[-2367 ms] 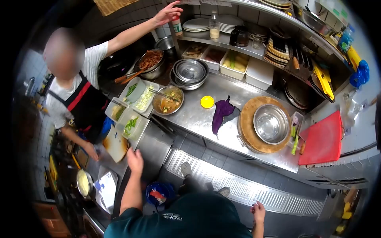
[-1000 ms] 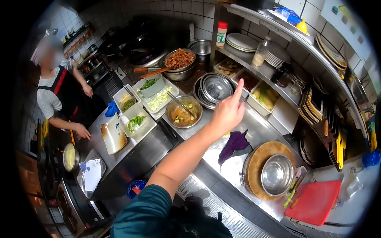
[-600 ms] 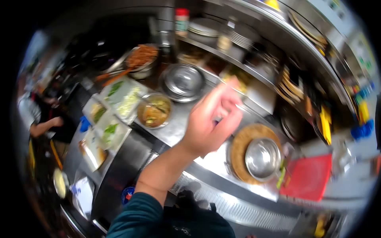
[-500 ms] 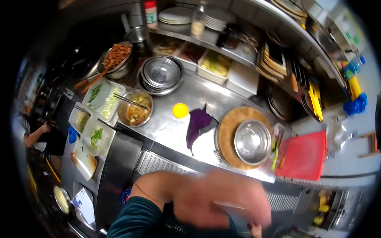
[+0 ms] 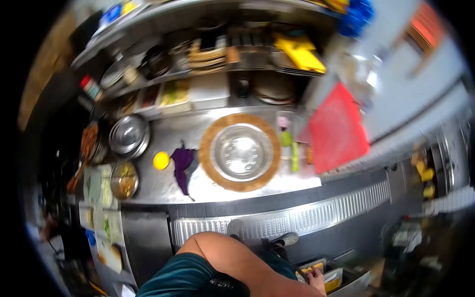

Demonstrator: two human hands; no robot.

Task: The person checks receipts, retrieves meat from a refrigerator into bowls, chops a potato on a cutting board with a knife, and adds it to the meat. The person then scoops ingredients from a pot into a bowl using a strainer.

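My left forearm (image 5: 247, 260) reaches across my body from a teal sleeve (image 5: 180, 274) toward the lower right, and its hand is hidden below the frame edge. What appears to be my right hand (image 5: 315, 280) is low at the right, at an open drawer. Its bent fingers are at a container with yellow contents (image 5: 309, 268); whether they hold anything is too small to tell. A steel bowl (image 5: 241, 152) stands on a round wooden board (image 5: 207, 158) on the counter. Left of it lie a dark purple cloth (image 5: 183, 166) and a yellow round item (image 5: 161, 160).
Stacked steel bowls (image 5: 129, 133), a bowl of food (image 5: 124, 181) and trays of greens (image 5: 111, 220) occupy the left side. A red cutting board (image 5: 339, 131) stands at the right. Shelves with plates and food containers (image 5: 210, 89) run along the back. Someone's arm (image 5: 48, 226) shows at far left.
My view has swung to the right. My left arm, blurred in front of my body before, now reaches farther down to the right. The drawer by my right hand has come into view.
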